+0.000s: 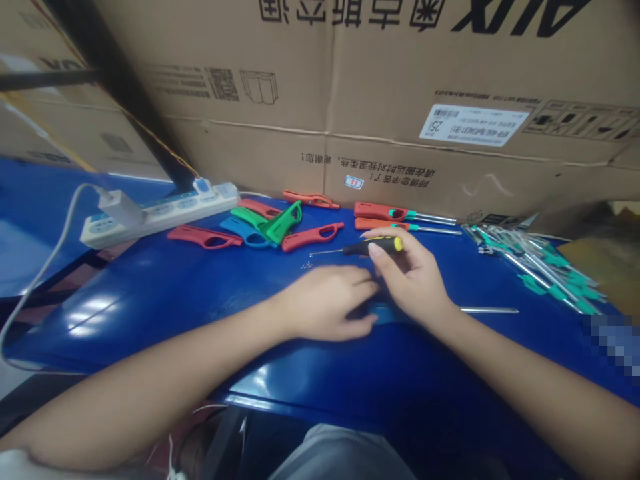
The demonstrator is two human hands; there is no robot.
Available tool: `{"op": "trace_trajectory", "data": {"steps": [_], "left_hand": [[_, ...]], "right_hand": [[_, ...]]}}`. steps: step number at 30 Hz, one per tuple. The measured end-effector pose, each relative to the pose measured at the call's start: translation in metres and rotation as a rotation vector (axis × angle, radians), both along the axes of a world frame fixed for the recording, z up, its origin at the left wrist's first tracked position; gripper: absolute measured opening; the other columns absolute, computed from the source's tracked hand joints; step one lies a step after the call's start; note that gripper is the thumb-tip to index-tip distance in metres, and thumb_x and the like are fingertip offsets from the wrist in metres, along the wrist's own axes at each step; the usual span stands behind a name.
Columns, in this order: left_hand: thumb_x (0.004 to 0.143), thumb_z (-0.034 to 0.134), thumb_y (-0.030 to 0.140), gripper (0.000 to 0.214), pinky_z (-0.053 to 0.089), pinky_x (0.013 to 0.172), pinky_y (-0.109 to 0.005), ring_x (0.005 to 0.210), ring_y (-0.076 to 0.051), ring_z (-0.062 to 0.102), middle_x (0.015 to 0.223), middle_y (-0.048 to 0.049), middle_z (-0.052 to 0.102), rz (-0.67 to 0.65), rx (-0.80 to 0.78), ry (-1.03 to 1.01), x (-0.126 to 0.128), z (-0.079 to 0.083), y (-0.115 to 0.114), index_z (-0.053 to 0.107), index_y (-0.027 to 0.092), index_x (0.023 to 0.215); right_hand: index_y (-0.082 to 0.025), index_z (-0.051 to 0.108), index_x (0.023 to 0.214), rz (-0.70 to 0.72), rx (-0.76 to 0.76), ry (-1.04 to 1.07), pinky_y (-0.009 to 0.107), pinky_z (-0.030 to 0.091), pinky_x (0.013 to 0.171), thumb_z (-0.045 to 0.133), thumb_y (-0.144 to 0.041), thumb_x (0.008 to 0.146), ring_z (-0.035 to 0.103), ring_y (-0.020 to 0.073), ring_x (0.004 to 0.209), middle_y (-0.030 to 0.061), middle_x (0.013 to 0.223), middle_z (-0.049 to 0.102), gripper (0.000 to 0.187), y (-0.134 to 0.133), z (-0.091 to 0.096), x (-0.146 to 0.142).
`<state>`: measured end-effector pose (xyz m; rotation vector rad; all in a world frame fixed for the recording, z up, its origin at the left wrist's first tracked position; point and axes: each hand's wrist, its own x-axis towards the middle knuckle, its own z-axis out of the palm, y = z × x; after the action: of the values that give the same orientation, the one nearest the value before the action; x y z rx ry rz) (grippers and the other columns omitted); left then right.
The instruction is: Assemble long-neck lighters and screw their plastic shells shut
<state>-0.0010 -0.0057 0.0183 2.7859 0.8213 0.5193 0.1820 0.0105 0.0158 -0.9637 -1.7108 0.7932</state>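
Big cardboard box (280,147) across the back, upside down, top cut off by the frame. Blue table (160,293) in front of you; pixelation blanks a patch at the right edge. Your left hand (335,303) is back-up, fingers half curled, thumb apart from them; palm side hidden, can't tell if it grips anything. Your right hand (410,277) has thumb and fingers closed on a screwdriver (367,247), shaft pointing left, fine tip hard to make out. White power strip (173,209) at left, 2 plugs in. Heap of metal rods with green parts (555,277) at right, too tangled to count. Red, green and blue plastic shells (303,240) lie beyond your left hand, some overlapping. 2 red-orange lighter-like pieces (377,211) sit against the box. Blue piece (393,313) on the table between your hands, mostly covered; a metal rod (490,310) shows past your right wrist, join hidden.

Writing: inverted "AUX" and 奥克斯空调 on the box; white label (473,125) with "25", rest fuzzy; small blue-edged sticker (354,182), maybe "37".
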Motion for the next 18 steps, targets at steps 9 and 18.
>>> {"op": "trace_trajectory", "data": {"steps": [9,18], "left_hand": [[0.082,0.071,0.038,0.034,0.051,0.090,-0.037,0.103,-0.027,0.066,0.111,-0.0071,0.073,0.376,-0.014,0.068,-0.062,0.040,0.046,0.070,0.018,0.110],[0.087,0.069,0.037,0.025,0.049,0.071,-0.028,0.080,-0.017,0.066,0.097,-0.0052,0.075,0.278,-0.173,0.049,-0.066,0.033,0.054,0.077,0.018,0.101]], "right_hand": [[-0.020,0.066,0.102,-0.056,-0.352,0.416,0.021,0.039,0.041,0.071,-0.055,0.085,0.052,0.0092,0.050,-0.0010,0.074,0.065,0.038,0.014,-0.021,0.004],[-0.021,0.065,0.099,-0.051,-0.367,0.491,0.023,0.038,0.043,0.068,-0.050,0.086,0.052,0.0090,0.051,-0.0017,0.073,0.064,0.031,0.015,-0.017,0.007]]}}
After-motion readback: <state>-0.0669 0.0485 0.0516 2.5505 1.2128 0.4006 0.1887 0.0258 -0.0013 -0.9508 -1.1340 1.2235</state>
